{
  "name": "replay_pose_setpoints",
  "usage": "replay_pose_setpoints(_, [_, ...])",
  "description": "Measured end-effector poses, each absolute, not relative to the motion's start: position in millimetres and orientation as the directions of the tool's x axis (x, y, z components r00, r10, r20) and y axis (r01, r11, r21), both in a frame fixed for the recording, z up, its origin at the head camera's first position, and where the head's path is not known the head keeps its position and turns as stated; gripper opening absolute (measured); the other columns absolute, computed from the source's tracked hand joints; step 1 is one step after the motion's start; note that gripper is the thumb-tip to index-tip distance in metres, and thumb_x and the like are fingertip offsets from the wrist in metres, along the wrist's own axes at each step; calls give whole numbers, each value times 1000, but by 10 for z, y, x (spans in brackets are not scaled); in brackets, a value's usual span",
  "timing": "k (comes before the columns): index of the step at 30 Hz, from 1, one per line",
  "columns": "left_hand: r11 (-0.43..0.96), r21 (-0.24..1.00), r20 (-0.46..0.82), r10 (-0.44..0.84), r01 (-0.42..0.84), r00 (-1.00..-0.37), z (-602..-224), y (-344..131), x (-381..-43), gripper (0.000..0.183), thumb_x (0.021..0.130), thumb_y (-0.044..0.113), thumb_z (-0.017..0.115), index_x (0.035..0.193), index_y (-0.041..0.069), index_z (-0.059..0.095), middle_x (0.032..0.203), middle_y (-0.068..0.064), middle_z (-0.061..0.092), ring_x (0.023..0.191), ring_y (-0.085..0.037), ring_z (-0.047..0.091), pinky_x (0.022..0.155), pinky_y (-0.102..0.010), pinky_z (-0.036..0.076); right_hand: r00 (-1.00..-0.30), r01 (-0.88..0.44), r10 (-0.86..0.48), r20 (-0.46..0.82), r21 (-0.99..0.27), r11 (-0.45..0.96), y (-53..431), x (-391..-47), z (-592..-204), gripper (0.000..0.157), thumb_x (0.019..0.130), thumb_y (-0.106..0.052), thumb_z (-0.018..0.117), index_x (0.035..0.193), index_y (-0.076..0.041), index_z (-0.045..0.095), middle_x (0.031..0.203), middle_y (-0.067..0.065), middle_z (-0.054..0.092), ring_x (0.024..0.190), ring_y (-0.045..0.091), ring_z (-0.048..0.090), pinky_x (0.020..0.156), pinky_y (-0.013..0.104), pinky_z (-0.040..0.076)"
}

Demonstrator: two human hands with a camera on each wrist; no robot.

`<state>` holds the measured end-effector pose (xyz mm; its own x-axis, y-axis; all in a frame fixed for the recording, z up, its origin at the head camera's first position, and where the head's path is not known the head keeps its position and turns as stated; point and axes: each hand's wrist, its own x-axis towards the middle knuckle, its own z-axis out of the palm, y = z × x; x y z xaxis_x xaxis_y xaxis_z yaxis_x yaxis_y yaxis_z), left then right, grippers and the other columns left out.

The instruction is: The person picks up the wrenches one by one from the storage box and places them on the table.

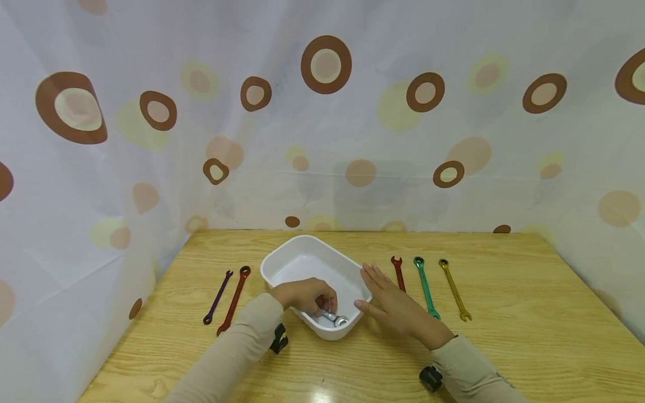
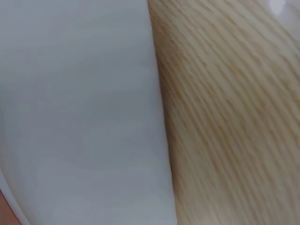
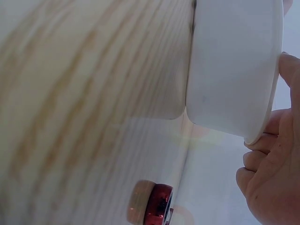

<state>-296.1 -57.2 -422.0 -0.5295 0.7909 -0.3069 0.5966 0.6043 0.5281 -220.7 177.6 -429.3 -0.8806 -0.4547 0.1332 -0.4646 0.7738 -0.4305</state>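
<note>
My left hand (image 1: 309,296) reaches over the near rim into a white plastic basin (image 1: 287,263). Its fingers hold a silver combination wrench (image 1: 336,319), whose ring end points toward the basin's right corner; the rest is covered by the hand. On the right side, my right hand (image 1: 395,305) has its fingers extended and rests against the basin's rim. In the right wrist view, fingertips of the right hand (image 3: 276,164) meet the rim of the basin (image 3: 229,61). The left wrist view is mostly filled by the basin's outer wall (image 2: 84,112).
Left of the basin lie a purple wrench (image 1: 218,299) and a red wrench (image 1: 235,296). On the right are another red wrench (image 1: 398,273), a green wrench (image 1: 426,286) and a gold wrench (image 1: 454,286). A dotted white curtain (image 1: 378,140) hangs around the wooden table (image 1: 529,313).
</note>
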Motion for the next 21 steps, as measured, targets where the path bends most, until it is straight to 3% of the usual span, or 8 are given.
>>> replay_pose_setpoints(12, [649,501,-343,756,572,-557,-4211,-584,-2979,24,78,-7,71,86,16,68,78,8,58,75,-4,51,73,-19,44,-881,-458,-460,109,-440,772,1778,-2206,-4293,81,96,-58,41,153,-5,18,160,8,10,147,30,8,113,52,23])
replay_pose_setpoints(21, [631,443,-275,772,637,-574,-4164,-596,-3003,35,81,-5,69,104,20,73,87,6,62,89,-10,60,82,-23,48,-880,-462,-461,115,-437,772,1790,-2215,-4289,81,96,-57,42,153,-4,18,160,9,12,147,32,9,112,55,25])
